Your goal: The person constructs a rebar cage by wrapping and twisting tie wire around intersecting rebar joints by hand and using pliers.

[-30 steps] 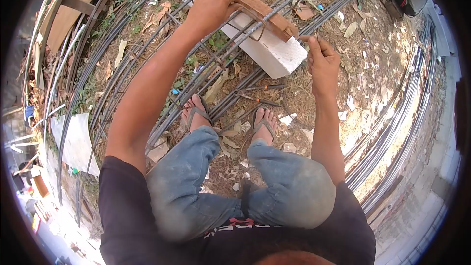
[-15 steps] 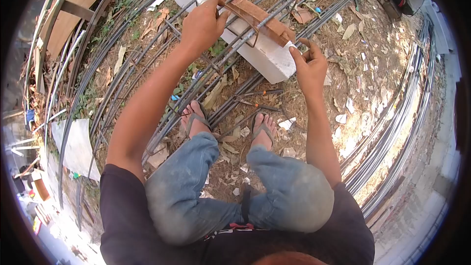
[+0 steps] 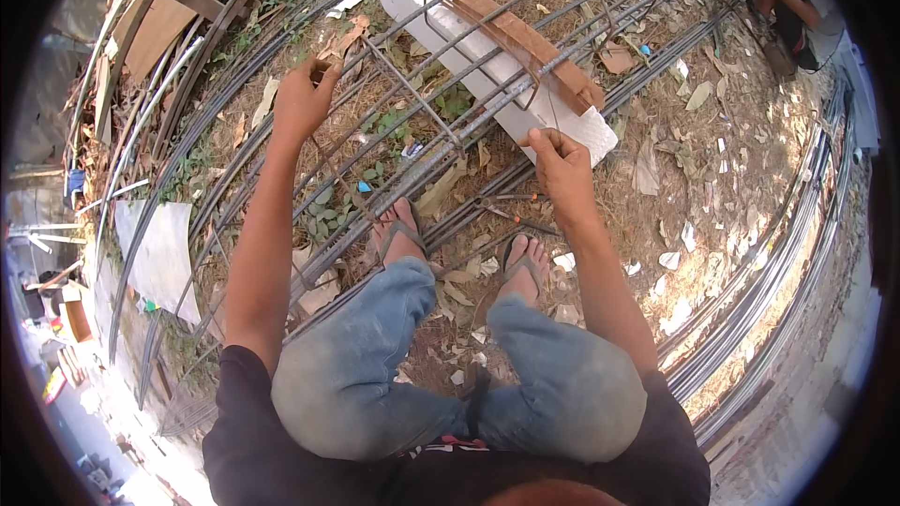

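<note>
My right hand [image 3: 565, 176] is closed in a pinch at the near end of a white block [image 3: 577, 134]. A thin wire [image 3: 555, 111] rises from its fingertips towards the steel bars. My left hand [image 3: 305, 101] is off to the left above the rebar, fingers loosely bent and apart, with nothing visible in it. A reddish-brown wooden piece [image 3: 525, 45] lies along the top of the block. Long rebars [image 3: 487, 112] with bent square stirrups [image 3: 410, 86] cross over the block and wood.
Dark pincers-like handles with orange marks [image 3: 514, 208] lie by my feet. Bundled steel rods [image 3: 750, 319] curve along the right. Curved wooden forms [image 3: 178, 0] stand upper left. Another person [image 3: 792, 5] is at the upper right. Leaves and broken chips litter the ground.
My left hand has let go of the wooden piece and moved left and down. The right hand has come down slightly from the block's end, with the thin wire now showing at its fingers.
</note>
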The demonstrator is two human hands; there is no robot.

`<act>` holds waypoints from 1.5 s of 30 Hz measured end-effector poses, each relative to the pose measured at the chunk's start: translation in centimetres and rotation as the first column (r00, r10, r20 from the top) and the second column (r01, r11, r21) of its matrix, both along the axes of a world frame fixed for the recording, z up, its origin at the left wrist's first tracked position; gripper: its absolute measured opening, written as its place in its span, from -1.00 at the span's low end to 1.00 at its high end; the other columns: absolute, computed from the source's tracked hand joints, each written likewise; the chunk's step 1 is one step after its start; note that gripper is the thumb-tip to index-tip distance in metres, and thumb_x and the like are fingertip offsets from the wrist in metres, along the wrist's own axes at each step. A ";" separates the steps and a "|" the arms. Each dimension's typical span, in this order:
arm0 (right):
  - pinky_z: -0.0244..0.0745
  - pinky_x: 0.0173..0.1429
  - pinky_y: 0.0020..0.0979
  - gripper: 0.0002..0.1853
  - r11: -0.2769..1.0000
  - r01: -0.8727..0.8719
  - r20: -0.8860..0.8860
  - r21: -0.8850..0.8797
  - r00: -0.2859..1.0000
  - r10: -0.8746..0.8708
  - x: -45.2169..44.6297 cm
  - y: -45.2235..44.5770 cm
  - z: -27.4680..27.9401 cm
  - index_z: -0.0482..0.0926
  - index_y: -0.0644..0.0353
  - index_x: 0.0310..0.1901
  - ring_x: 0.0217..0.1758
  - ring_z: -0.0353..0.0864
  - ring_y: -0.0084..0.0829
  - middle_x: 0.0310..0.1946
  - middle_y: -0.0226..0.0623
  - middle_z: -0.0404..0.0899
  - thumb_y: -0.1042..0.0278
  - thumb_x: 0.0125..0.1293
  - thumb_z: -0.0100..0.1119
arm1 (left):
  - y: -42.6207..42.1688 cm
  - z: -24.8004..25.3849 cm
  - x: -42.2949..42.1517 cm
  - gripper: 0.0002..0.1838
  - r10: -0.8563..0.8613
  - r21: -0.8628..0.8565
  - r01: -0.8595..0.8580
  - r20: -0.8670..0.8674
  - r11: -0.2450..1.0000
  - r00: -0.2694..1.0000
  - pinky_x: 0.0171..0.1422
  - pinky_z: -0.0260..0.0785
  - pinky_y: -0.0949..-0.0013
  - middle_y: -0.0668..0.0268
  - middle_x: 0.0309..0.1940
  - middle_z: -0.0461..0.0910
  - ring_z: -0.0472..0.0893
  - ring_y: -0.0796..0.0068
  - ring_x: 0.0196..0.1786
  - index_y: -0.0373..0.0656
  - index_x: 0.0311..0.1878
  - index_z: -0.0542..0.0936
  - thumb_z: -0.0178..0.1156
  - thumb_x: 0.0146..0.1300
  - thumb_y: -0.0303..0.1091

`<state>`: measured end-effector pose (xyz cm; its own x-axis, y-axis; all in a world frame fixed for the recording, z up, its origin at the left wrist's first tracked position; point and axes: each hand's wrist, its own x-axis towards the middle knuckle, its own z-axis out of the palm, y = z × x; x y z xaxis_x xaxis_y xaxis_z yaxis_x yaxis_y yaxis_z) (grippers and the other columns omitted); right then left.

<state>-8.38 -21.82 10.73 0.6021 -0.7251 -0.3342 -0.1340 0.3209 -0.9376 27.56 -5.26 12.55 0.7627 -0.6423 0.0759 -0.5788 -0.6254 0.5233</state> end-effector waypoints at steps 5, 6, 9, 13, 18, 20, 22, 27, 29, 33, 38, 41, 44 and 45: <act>0.00 -0.45 -0.53 -0.63 0.999 0.030 0.066 0.025 0.997 -0.032 2.4 1.2 -0.2 0.73 0.30 -0.10 -0.54 0.13 -0.78 -0.59 -0.70 0.29 0.07 0.56 0.28 | -0.5 -0.7 -0.1 -0.52 -0.042 0.082 0.045 -0.042 0.996 0.998 -0.11 0.53 0.12 0.08 -0.36 0.75 0.73 0.11 -0.28 -0.20 -0.04 0.77 0.22 0.49 0.09; 0.04 -0.43 -0.51 -0.64 0.999 0.046 0.064 0.003 0.997 -0.046 2.5 1.3 -0.7 0.74 0.32 -0.10 -0.51 0.15 -0.77 -0.58 -0.69 0.31 0.09 0.56 0.29 | -0.4 -1.1 0.2 -0.52 -0.052 0.077 0.054 -0.023 0.996 0.998 -0.12 0.53 0.12 0.08 -0.36 0.75 0.73 0.11 -0.29 -0.18 -0.03 0.78 0.23 0.49 0.10; 0.07 -0.43 -0.48 -0.64 0.899 0.217 0.006 -0.379 0.973 -0.232 1.5 -1.2 -1.2 0.74 0.33 -0.05 -0.50 0.22 -0.75 -0.57 -0.64 0.35 0.11 0.50 0.35 | 0.0 -2.2 0.6 -0.54 -0.060 0.015 0.060 -0.008 0.998 0.998 -0.14 0.52 0.12 0.10 -0.37 0.75 0.72 0.13 -0.32 -0.16 -0.06 0.79 0.24 0.50 0.10; 0.22 -0.41 -0.38 -0.53 0.728 0.144 -0.253 -0.671 0.878 -0.406 -1.4 -5.2 2.1 0.72 0.22 0.11 -0.54 0.32 -0.59 -0.61 -0.47 0.40 0.05 0.32 0.47 | -0.1 -1.3 -0.1 -0.53 -0.058 0.015 0.058 -0.011 0.998 0.998 -0.14 0.52 0.11 0.08 -0.34 0.76 0.73 0.11 -0.30 -0.18 -0.07 0.79 0.22 0.51 0.09; 0.47 -0.33 -0.16 -0.33 0.542 -0.208 -0.502 -0.814 0.720 -0.478 -0.8 -6.5 0.3 0.68 0.17 0.18 -0.49 0.63 -0.15 -0.57 -0.19 0.60 -0.13 0.16 0.54 | 0.1 -2.2 1.1 -0.52 -0.131 0.021 0.130 0.075 0.991 0.989 -0.13 0.52 0.09 0.08 -0.38 0.74 0.72 0.09 -0.31 -0.19 -0.07 0.79 0.22 0.50 0.10; 0.52 -0.28 -0.10 -0.35 0.586 -0.145 -0.479 -0.797 0.743 -0.468 -0.5 -6.9 0.0 0.68 0.16 0.14 -0.43 0.68 -0.08 -0.53 -0.14 0.64 -0.16 0.16 0.54 | 0.1 -1.8 0.9 -0.52 -0.119 0.030 0.118 0.015 0.993 0.993 -0.12 0.52 0.09 0.08 -0.39 0.74 0.72 0.09 -0.31 -0.20 -0.07 0.79 0.22 0.50 0.09; 0.54 -0.26 -0.08 -0.36 0.604 -0.091 -0.446 -0.792 0.762 -0.470 -0.4 -7.0 -0.5 0.68 0.16 0.11 -0.40 0.71 -0.05 -0.51 -0.12 0.65 -0.17 0.16 0.53 | 0.1 -1.6 1.1 -0.52 -0.112 0.031 0.113 -0.013 0.993 0.994 -0.13 0.51 0.10 0.08 -0.40 0.73 0.71 0.10 -0.32 -0.20 -0.08 0.80 0.23 0.50 0.08; 0.54 -0.26 -0.07 -0.39 0.618 -0.025 -0.409 -0.786 0.769 -0.490 -0.4 -6.9 -0.7 0.68 0.14 0.08 -0.42 0.70 -0.05 -0.53 -0.13 0.64 -0.16 0.16 0.52 | -0.1 -2.3 1.4 -0.52 -0.118 0.018 0.118 -0.012 0.993 0.993 -0.16 0.49 0.12 0.08 -0.39 0.73 0.69 0.13 -0.34 -0.20 -0.09 0.80 0.23 0.50 0.09; 0.54 -0.24 -0.07 -0.40 0.638 -0.023 -0.424 -0.770 0.765 -0.484 -0.4 -6.8 -0.5 0.68 0.14 0.08 -0.41 0.69 -0.03 -0.53 -0.13 0.64 -0.15 0.16 0.51 | -0.1 -2.2 1.4 -0.52 -0.111 0.026 0.112 -0.016 0.993 0.994 -0.15 0.49 0.12 0.08 -0.37 0.74 0.69 0.14 -0.33 -0.20 -0.09 0.80 0.23 0.50 0.09; 0.56 -0.20 -0.04 -0.40 0.723 -0.032 -0.487 -0.690 0.760 -0.431 -0.3 -6.6 0.6 0.66 0.13 0.09 -0.37 0.70 0.01 -0.50 -0.12 0.65 -0.16 0.17 0.50 | -0.1 -1.6 1.0 -0.52 -0.091 0.072 0.092 -0.006 0.993 0.996 -0.14 0.50 0.13 0.07 -0.34 0.76 0.71 0.15 -0.31 -0.20 -0.09 0.80 0.23 0.49 0.09; 0.46 -0.31 -0.25 -0.34 0.593 -0.002 -0.382 -0.806 0.766 -0.517 -0.4 -6.7 -1.1 0.69 0.23 0.12 -0.48 0.57 -0.32 -0.49 -0.21 0.64 -0.14 0.16 0.56 | -0.4 -1.0 0.7 -0.55 -0.075 0.114 0.082 -0.064 0.990 0.995 -0.10 0.51 0.11 0.07 -0.32 0.74 0.71 0.14 -0.26 -0.20 -0.06 0.78 0.25 0.49 0.06; 0.43 -0.33 -0.29 -0.41 0.585 0.067 -0.304 -0.808 0.804 -0.511 -1.1 -5.9 0.5 0.67 0.18 0.17 -0.50 0.51 -0.40 -0.54 -0.29 0.57 -0.15 0.33 0.43 | -0.1 -0.3 0.2 -0.57 -0.098 0.088 0.083 0.196 0.993 0.976 0.05 0.52 0.14 0.09 -0.18 0.74 0.71 0.16 -0.09 -0.18 0.06 0.74 0.29 0.48 0.02; 0.36 -0.36 -0.36 -0.56 0.570 0.174 -0.108 -0.803 0.898 -0.426 -3.0 -4.5 3.9 0.70 0.18 0.17 -0.50 0.41 -0.53 -0.53 -0.38 0.54 -0.01 0.52 0.27 | -0.9 3.3 -2.7 -0.55 -0.109 -0.056 0.140 0.369 0.989 0.923 0.34 0.44 0.08 0.12 0.15 0.66 0.61 0.11 0.26 -0.08 0.26 0.65 0.33 0.45 -0.04; 0.32 -0.37 -0.40 -0.62 0.556 0.223 -0.011 -0.800 0.922 -0.387 -3.5 -4.1 5.2 0.72 0.19 0.16 -0.50 0.36 -0.58 -0.51 -0.41 0.54 0.06 0.58 0.22 | -1.7 5.9 -4.6 -0.55 -0.112 -0.145 0.176 0.366 0.974 0.924 0.40 0.41 0.07 0.13 0.20 0.65 0.58 0.11 0.32 -0.06 0.29 0.64 0.33 0.46 -0.05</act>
